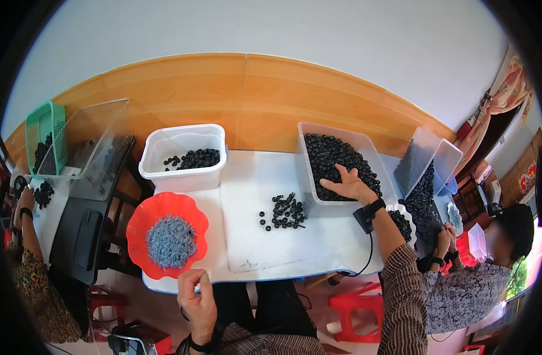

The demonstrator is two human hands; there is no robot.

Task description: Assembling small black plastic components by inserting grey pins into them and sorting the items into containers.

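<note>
My right hand [350, 186] reaches over a clear plastic bin [348, 208] heaped with small round black parts [336, 155]. Its fingers are spread and I see nothing held in them. A strap with a small black box and a cable is on that wrist. Below the front table edge, my left hand [200, 303] is closed, thumb against curled fingers; what it may hold is too small to tell. Nearest to it stands a red scalloped bowl [142, 207] holding a pile of tiny blue-grey pieces [171, 241]. Between the hands, several loose black parts [287, 211] lie on the white tabletop [253, 236].
A white tub [182, 179] with some black parts stands behind the red bowl. A white scalloped bowl [401, 223] of black parts sits right of the bin. Co-workers' hands are at both sides, one person [475, 290] at right. A red stool [353, 313] stands below.
</note>
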